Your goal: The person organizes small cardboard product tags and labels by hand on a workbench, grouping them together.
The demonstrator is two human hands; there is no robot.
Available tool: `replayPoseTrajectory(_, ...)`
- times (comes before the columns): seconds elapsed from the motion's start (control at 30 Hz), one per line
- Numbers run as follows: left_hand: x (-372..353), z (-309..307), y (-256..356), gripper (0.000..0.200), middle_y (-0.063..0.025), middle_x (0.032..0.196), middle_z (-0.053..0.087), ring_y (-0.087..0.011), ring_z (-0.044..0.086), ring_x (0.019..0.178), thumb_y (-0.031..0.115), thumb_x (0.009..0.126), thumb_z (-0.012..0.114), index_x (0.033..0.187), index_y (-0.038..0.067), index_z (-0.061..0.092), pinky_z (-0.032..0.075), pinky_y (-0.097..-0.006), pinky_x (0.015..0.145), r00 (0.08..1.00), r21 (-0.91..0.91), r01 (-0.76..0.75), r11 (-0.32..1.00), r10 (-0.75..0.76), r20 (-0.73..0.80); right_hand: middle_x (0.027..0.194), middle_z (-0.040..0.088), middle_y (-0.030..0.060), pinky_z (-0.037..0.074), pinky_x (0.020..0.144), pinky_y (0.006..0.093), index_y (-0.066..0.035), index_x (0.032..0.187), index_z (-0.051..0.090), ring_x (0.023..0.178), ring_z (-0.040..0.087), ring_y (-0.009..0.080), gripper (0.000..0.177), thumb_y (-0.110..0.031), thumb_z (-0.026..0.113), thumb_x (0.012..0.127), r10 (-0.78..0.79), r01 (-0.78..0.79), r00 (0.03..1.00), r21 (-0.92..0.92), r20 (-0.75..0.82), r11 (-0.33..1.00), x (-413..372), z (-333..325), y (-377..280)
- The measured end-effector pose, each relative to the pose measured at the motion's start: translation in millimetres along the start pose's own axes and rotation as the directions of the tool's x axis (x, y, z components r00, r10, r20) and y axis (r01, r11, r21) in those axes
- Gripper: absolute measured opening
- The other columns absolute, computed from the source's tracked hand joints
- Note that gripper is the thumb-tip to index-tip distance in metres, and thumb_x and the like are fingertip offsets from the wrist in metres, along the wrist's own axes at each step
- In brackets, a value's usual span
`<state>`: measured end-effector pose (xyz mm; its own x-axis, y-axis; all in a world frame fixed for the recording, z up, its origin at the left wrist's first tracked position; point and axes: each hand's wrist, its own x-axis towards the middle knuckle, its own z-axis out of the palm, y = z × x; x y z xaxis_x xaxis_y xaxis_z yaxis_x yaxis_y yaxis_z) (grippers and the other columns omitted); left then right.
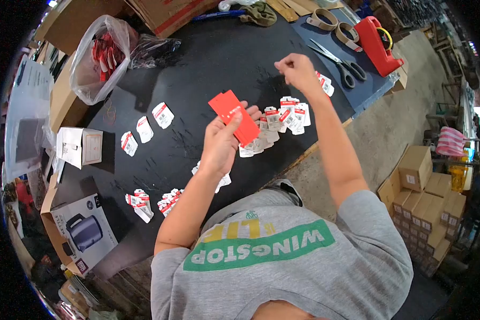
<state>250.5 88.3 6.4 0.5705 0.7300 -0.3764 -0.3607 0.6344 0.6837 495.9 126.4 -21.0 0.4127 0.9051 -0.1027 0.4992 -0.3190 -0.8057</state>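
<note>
My left hand (222,141) is closed around a small stack of red cards (239,120), thumb on top, held above the black tabletop. My right hand (300,72) is raised to the right of it, fingers curled together in a pinch; whether anything thin is between them I cannot make out. Below and between my hands lie overlapping rows of white-and-red tags (272,118) with barcodes. More tags (326,84) show partly behind my right wrist. Thin dark strings (266,77) lie on the table near my right fingertips.
Small tag piles (163,115) lie at left, and others (140,205) at front left. A plastic bag (100,58) of red items stands at back left, near a white box (80,146). Scissors (338,63), tape rolls (322,20) and a red tape dispenser (377,47) are at back right.
</note>
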Motion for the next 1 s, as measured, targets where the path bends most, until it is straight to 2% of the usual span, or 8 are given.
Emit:
replayPoseTrajectory(0.17, 15.4, -1.3, 10.0, 0.03, -0.022, 0.11, 0.061, -0.0275, 0.062, 0.102, 0.011, 0.091, 0.056, 0.115, -0.007, 0.051, 0.051, -0.0372, 0.087, 0.99, 0.175, -0.13, 0.976, 0.138, -0.034, 0.073, 0.062, 0.0062, 0.047, 0.053, 0.0204, 0.003, 0.09, 0.06, 0.06, 0.061, 0.0107, 0.012, -0.006, 0.063, 0.083, -0.106, 0.016, 0.977, 0.434, 0.184, 0.901, -28.4, -29.3, -45.8)
replayPoseTrajectory(0.3, 29.4, 6.9, 7.4, 0.018, -0.0142, 0.093, 0.067, -0.0175, 0.066, 0.082, 0.004, 0.087, 0.059, 0.101, -0.007, 0.06, 0.053, -0.0303, 0.077, 0.96, 0.269, -0.251, 0.93, 0.275, -0.056, 0.077, 0.062, 0.0059, 0.047, 0.055, 0.0196, 0.004, 0.096, 0.059, 0.065, 0.062, 0.0098, 0.016, 0.001, 0.062, 0.081, -0.187, 0.046, 0.929, 0.401, 0.32, 0.915, -50.0, -30.9, -71.7)
replayPoseTrajectory(0.4, 38.0, 10.2, 2.0, 0.016, -0.0103, 0.088, 0.068, -0.0126, 0.064, 0.079, 0.003, 0.085, 0.061, 0.098, -0.006, 0.063, 0.052, -0.0264, 0.073, 0.913, 0.485, -0.35, 0.802, 0.408, -0.017, 0.076, 0.062, 0.0053, 0.046, 0.055, 0.019, 0.003, 0.101, 0.058, 0.064, 0.061, 0.0093, 0.02, 0.002, 0.061, 0.081, -0.237, 0.073, 0.923, 0.467, 0.303, 0.881, -60.2, -23.8, -78.4)
replayPoseTrajectory(0.67, 36.5, 19.2, 0.0, 0.017, -0.006, 0.084, 0.069, -0.0071, 0.06, 0.075, 0.002, 0.084, 0.062, 0.1, -0.002, 0.066, 0.05, -0.0237, 0.069, 0.858, 0.563, -0.421, 0.711, 0.514, -0.008, 0.073, 0.06, 0.0029, 0.043, 0.052, 0.0178, 0.003, 0.108, 0.057, 0.062, 0.06, 0.0078, 0.029, 0.003, 0.062, 0.08, -0.257, 0.139, 0.938, 0.427, 0.231, 0.893, -62.9, -25.2, -86.1)
replayPoseTrajectory(0.77, 35.8, 13.9, 1.6, 0.018, -0.0077, 0.092, 0.069, -0.0105, 0.064, 0.082, -0.002, 0.084, 0.06, 0.101, -0.001, 0.067, 0.05, -0.0239, 0.073, 0.779, 0.747, -0.459, 0.48, 0.621, 0.079, 0.076, 0.063, 0.0048, 0.047, 0.056, 0.0189, 0.004, 0.111, 0.057, 0.065, 0.062, 0.0091, 0.03, 0.001, 0.063, 0.081, -0.24, 0.115, 0.934, 0.413, 0.264, 0.903, -63.1, -28.0, -88.1)
replayPoseTrajectory(0.83, 36.2, 17.2, 14.4, 0.028, -0.0107, 0.096, 0.069, -0.0147, 0.066, 0.086, -0.009, 0.077, 0.059, 0.101, 0.002, 0.068, 0.051, -0.0256, 0.076, 0.527, 0.774, -0.626, 0.096, 0.784, 0.329, 0.081, 0.066, 0.0081, 0.051, 0.062, 0.0212, 0.006, 0.107, 0.06, 0.068, 0.064, 0.0112, 0.027, -0.006, 0.064, 0.083, -0.258, 0.029, 0.907, 0.56, 0.333, 0.828, -59.6, -33.6, -88.1)
replayPoseTrajectory(0.93, 44.4, 17.5, 34.3, 0.037, -0.0134, 0.098, 0.067, -0.0269, 0.066, 0.091, -0.011, 0.068, 0.061, 0.1, 0.005, 0.067, 0.052, -0.0305, 0.078, 0.356, 0.731, -0.656, -0.187, 0.778, 0.518, 0.083, 0.067, 0.0107, 0.053, 0.066, 0.0234, 0.005, 0.1, 0.064, 0.071, 0.066, 0.0132, 0.024, -0.013, 0.065, 0.084, -0.25, -0.059, 0.882, 0.62, 0.399, 0.782, -59.0, -47.5, -98.7)
replayPoseTrajectory(1.0, 48.0, 26.0, 41.4, 0.042, -0.0133, 0.099, 0.067, -0.0283, 0.065, 0.095, -0.011, 0.063, 0.06, 0.101, 0.006, 0.067, 0.052, -0.0325, 0.081, 0.328, 0.708, -0.675, -0.209, 0.774, 0.541, 0.079, 0.067, 0.0092, 0.053, 0.064, 0.0232, 0.003, 0.095, 0.066, 0.069, 0.065, 0.0126, 0.022, -0.016, 0.066, 0.084, -0.246, -0.046, 0.892, 0.618, 0.379, 0.784, -57.5, -51.5, -98.3)
